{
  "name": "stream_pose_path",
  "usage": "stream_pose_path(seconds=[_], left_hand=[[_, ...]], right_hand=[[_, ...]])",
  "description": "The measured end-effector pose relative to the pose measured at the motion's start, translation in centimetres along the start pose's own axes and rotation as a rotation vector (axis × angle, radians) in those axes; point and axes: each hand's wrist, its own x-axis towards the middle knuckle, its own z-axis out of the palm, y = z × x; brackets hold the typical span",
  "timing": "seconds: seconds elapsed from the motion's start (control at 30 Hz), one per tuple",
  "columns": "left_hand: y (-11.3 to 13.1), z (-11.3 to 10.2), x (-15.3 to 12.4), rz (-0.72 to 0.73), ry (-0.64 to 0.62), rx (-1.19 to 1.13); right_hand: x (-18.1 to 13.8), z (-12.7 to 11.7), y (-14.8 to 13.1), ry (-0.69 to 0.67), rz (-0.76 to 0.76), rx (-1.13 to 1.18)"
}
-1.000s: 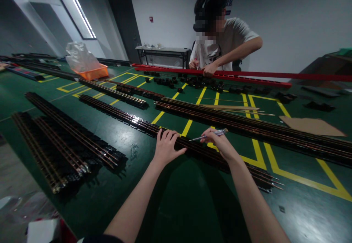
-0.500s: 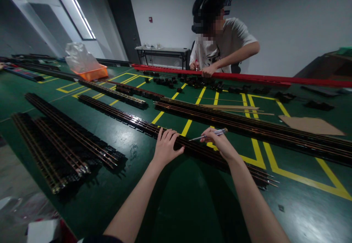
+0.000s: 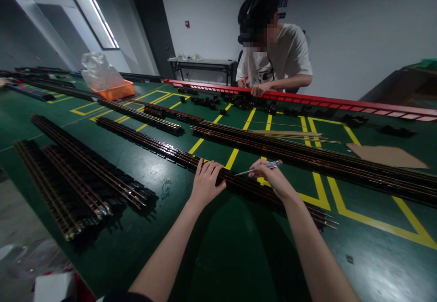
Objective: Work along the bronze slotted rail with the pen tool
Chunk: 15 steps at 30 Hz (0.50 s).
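A long black strip with copper rails (image 3: 160,148) runs across the green table (image 3: 221,247) in front of me. My left hand (image 3: 206,184) rests on it with the fingers curled over its far edge, gripping it. My right hand (image 3: 273,179) lies on the same strip further right and pinches a thin clear-handled screwdriver (image 3: 261,168), whose tip points left toward my left hand. The strip's bare rail ends (image 3: 326,222) stick out at the right.
More black rail strips (image 3: 85,174) lie at the left and others (image 3: 307,154) across the middle. A person in a white shirt (image 3: 273,60) works on a long red strip (image 3: 341,101) at the far edge. An orange bin (image 3: 114,89), thin sticks (image 3: 287,133) and cardboard (image 3: 385,156) lie around.
The strip under my hands has slid a little to the left with my left hand. The person opposite has leaned forward and the red strip has tilted flatter.
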Motion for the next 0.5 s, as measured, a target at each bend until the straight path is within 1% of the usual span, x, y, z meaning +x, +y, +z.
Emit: stream_pose_path(seconds=[0.5], left_hand=[[-0.06, -0.17, 0.12, -0.007, -0.014, -0.012]], right_hand=[[0.24, -0.15, 0.43, 0.014, -0.028, 0.027]])
